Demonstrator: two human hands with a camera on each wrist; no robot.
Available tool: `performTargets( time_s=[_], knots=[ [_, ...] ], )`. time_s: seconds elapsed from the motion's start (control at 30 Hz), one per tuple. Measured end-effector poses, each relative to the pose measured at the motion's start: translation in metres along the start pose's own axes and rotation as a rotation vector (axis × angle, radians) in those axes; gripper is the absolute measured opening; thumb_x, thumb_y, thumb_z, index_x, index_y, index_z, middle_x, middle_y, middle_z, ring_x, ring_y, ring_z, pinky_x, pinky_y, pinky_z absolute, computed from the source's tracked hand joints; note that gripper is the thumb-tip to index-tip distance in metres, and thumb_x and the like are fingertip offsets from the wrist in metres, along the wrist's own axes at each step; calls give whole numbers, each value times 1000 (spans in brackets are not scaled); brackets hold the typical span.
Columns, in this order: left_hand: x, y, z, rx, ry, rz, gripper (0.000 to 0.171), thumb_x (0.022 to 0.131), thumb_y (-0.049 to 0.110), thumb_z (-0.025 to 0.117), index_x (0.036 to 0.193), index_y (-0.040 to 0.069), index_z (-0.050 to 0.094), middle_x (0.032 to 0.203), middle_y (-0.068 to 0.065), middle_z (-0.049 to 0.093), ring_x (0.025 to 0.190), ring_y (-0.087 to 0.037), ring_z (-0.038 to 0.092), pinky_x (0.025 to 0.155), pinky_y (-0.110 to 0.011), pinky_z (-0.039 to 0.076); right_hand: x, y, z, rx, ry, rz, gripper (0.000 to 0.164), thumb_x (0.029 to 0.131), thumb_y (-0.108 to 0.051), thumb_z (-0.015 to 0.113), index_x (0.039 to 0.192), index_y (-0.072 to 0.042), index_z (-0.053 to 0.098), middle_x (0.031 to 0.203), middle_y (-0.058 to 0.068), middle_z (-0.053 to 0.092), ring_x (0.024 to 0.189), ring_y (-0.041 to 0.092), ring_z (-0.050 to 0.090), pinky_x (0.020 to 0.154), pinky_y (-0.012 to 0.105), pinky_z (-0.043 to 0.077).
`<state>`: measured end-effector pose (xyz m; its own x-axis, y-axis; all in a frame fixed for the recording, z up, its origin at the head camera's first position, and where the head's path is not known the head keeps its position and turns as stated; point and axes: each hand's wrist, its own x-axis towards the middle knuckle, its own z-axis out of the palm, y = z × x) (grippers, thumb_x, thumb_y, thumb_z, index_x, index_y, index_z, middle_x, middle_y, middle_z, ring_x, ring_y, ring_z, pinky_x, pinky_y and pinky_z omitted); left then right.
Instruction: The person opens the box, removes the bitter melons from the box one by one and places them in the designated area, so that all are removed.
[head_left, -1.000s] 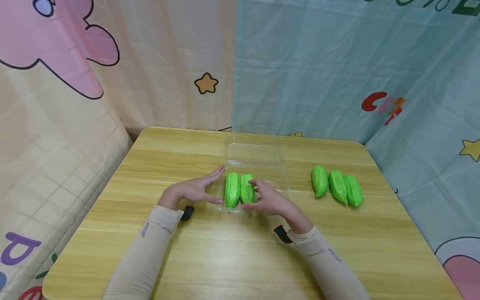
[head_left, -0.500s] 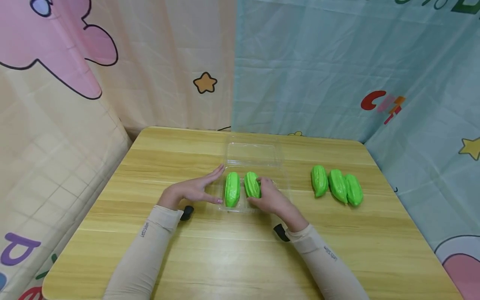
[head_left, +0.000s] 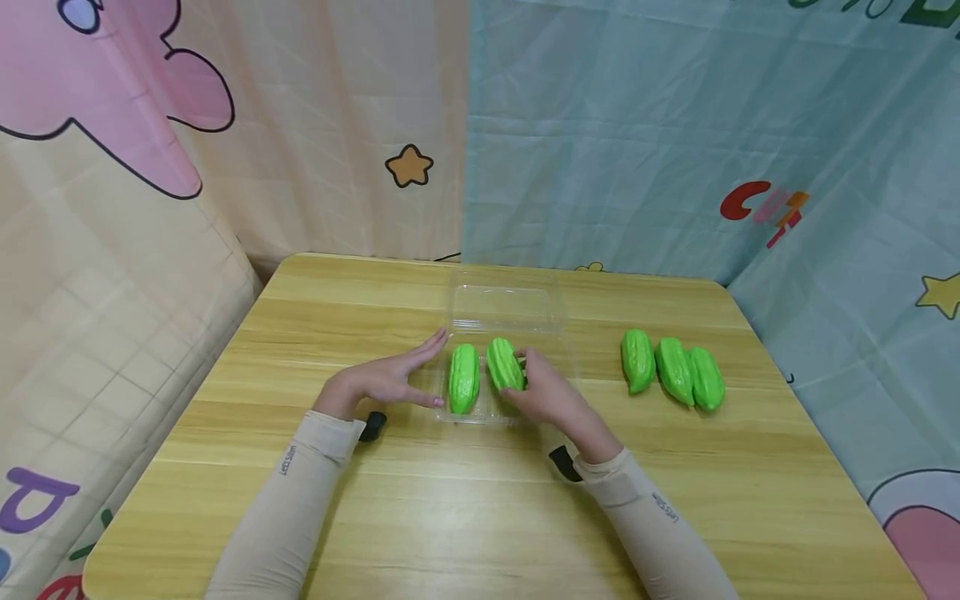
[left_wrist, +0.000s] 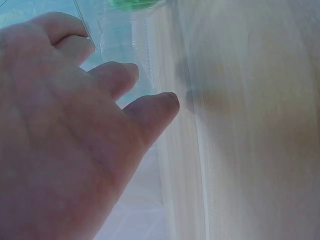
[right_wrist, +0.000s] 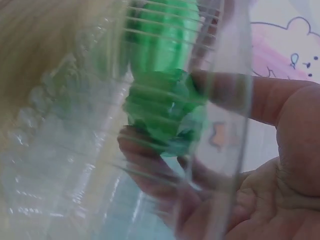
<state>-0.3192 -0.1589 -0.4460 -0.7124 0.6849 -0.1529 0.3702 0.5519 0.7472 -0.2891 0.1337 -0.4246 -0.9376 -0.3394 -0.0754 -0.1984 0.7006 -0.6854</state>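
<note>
My right hand (head_left: 546, 390) grips a green, ribbed star fruit (head_left: 504, 364) between thumb and fingers, over the right part of a clear plastic clamshell box (head_left: 498, 412). The fruit is slightly tilted, its far end leaning left. Through the box's clear wall the right wrist view shows the thumb on one side of the star fruit (right_wrist: 167, 110) and fingertips on the other. A second star fruit (head_left: 463, 379) lies in the left part of the box. At the box's left side my left hand (head_left: 386, 379) spreads its fingers and thumb along the edge; contact is hard to tell.
The box's lid (head_left: 504, 308) lies folded back toward the far table edge. Three more green star fruits (head_left: 675, 372) lie side by side on the wooden table (head_left: 420, 517) to the right. Printed curtains (head_left: 600, 150) hang behind the table and at both sides.
The right hand has closed round the right star fruit and shifted it rightward and slightly away, apart from the left one. My left hand has stayed in place.
</note>
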Motion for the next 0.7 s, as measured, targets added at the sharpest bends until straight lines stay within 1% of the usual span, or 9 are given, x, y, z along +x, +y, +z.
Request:
performTargets(
  time_s=[0.2,0.33,0.43,0.57,0.7],
  knots=[
    [0,1,0,2,-2,4,113,90,42,75,162,19,-9,167,-3,-18,151,-29,-7,120,-53,7,-3,-3,-14,82,13,-28,67,94,-13,71,146,9,34,135,24,52,113,35,58,92,45,53],
    [0,2,0,1,-2,5,113,91,42,75,162,19,-10,167,-6,-18,151,-28,-8,120,-53,7,-3,0,-25,128,35,-31,67,95,-12,70,147,6,32,138,25,50,115,39,57,92,46,53],
    [0,2,0,-3,-3,6,113,91,41,75,162,18,-10,167,-6,-18,151,-29,-8,120,-54,7,-3,3,-35,150,59,-19,68,95,-11,70,148,7,30,138,28,47,115,41,56,89,46,55],
    [0,1,0,-2,1,8,113,91,42,75,162,18,-9,167,-5,-18,151,-29,-8,119,-55,8,-3,9,-48,134,89,1,70,96,-13,68,149,8,28,139,30,45,116,43,55,86,46,56],
    [0,0,0,-6,3,5,113,90,43,75,162,18,-8,167,-4,-17,151,-30,-8,119,-56,8,-5,18,-64,111,122,47,71,97,-16,67,150,7,26,142,30,44,120,44,54,89,49,54]
  ],
)
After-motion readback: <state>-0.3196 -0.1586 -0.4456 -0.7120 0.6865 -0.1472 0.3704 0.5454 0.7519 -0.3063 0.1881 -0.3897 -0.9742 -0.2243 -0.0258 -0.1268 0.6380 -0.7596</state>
